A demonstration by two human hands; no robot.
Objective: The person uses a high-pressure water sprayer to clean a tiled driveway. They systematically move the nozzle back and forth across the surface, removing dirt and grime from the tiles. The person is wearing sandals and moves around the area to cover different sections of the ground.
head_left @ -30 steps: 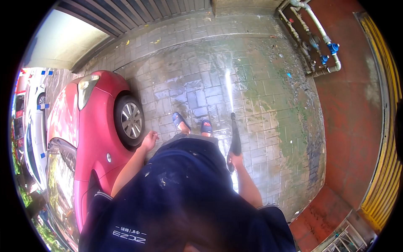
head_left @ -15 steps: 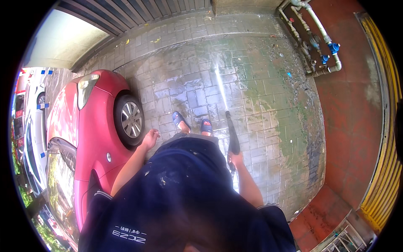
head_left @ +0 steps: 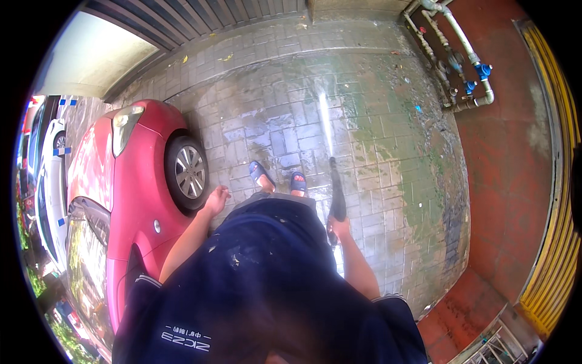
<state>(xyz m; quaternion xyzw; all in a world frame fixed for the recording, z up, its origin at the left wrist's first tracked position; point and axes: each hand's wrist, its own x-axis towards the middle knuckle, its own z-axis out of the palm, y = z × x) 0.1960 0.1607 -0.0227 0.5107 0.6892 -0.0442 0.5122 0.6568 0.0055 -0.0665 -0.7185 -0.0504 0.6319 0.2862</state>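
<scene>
A: What fills the scene?

B: Wet, green-stained pavement [head_left: 376, 188] spreads far and right. A red car [head_left: 142, 176] stands at left, its wheel [head_left: 188, 170] turned toward the person. At right, above the pavement, a dark sprayer [head_left: 337, 191] points to the far side, a white jet [head_left: 326, 118] of water leaving its tip.

A: How would the sprayer handle?

B: Likely stiff along its length, modest in weight, more sturdy than fragile. Its skin may be slick where wet, and the jet probably pushes back toward the near end.

A: Best hold?

B: The near end, where the right hand [head_left: 339, 228] has it. The thicker stretch just beyond looks fit for a second, steadying hold; the slim far tip does not.

A: And the hands?

B: The right arm reaches down and forward, its grip wrapped round the sprayer's near end; how hard it squeezes, I cannot tell. At left, the left hand [head_left: 218, 198] hangs beside the wheel, no contact visible, fingers loosely curled, its grip half relaxed with nothing seen in it.
</scene>
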